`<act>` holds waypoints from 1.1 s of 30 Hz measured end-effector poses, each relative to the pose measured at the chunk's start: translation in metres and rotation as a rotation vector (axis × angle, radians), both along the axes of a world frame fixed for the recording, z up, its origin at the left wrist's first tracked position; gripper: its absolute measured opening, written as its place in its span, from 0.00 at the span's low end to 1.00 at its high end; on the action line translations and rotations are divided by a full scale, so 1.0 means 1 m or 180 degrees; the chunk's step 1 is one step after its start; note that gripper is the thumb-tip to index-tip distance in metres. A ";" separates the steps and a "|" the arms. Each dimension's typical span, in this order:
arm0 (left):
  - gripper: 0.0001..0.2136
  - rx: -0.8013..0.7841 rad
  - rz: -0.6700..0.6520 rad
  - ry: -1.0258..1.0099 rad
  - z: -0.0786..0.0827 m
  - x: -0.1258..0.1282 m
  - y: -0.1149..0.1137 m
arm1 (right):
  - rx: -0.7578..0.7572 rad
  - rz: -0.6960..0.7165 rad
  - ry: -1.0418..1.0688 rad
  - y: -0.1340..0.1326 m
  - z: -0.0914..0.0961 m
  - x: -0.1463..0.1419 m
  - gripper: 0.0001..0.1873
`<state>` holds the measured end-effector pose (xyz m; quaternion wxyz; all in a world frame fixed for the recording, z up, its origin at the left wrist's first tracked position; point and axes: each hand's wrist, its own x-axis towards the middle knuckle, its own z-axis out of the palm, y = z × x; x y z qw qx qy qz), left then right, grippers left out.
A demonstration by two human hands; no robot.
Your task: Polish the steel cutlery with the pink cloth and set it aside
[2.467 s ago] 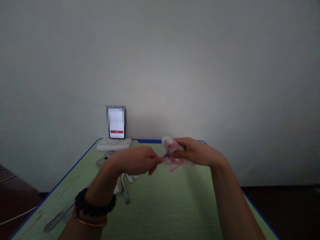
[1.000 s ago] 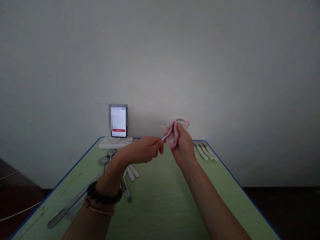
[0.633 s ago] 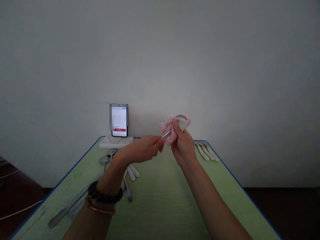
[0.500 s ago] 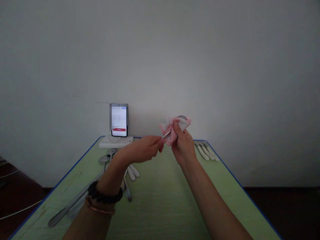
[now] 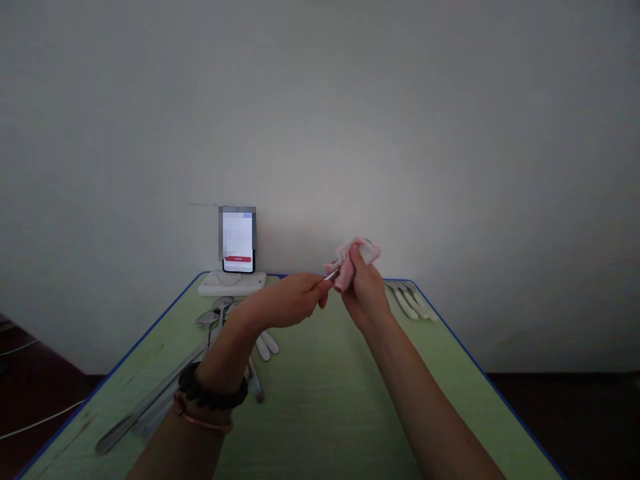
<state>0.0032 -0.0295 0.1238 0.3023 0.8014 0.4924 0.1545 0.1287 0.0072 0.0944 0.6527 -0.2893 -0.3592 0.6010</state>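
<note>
My left hand (image 5: 293, 299) is closed around the handle of a metal spoon (image 5: 332, 274), held above the far part of the table. A pink and white cloth (image 5: 345, 273) is wrapped about the spoon's other end. My right hand (image 5: 369, 297) grips that cloth, its thumb pressed on top. Most of the spoon's head is hidden in the folds. Below my left wrist lie several metal spoons (image 5: 208, 319) and other utensils with white handles (image 5: 269, 343), partly covered by my arm.
Forks with white handles (image 5: 406, 305) lie at the table's far right corner. A phone (image 5: 239, 240) leans upright against the wall behind a white box-like object (image 5: 232, 285). The green table (image 5: 310, 413) has a blue edge and meets the wall.
The cloth has shifted and bunched differently around the spoon, covering more of its head. My left hand has moved slightly right, closer to the cloth.
</note>
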 end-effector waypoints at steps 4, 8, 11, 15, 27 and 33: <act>0.19 0.0113 0.0029 0.0080 0.002 -0.002 0.000 | 0.0245 0.0029 0.0267 0.003 0.003 0.007 0.11; 0.20 0.0121 0.0028 0.0070 0.003 -0.004 -0.001 | 0.0435 0.0030 0.0181 0.004 0.007 0.018 0.09; 0.20 0.0141 0.0001 0.0107 0.005 -0.007 -0.002 | 0.0530 0.0422 -0.0494 0.004 0.008 0.033 0.10; 0.21 0.0064 -0.0051 0.0311 0.009 -0.011 -0.006 | 0.0745 0.1231 -0.1674 0.002 0.010 0.062 0.17; 0.20 -0.0122 -0.0410 0.0517 0.013 -0.013 -0.009 | 0.1330 0.2295 -0.4184 -0.012 0.031 0.089 0.09; 0.20 -0.0128 -0.0472 0.0509 0.013 -0.013 -0.009 | 0.1255 0.2422 -0.4110 -0.014 0.033 0.089 0.08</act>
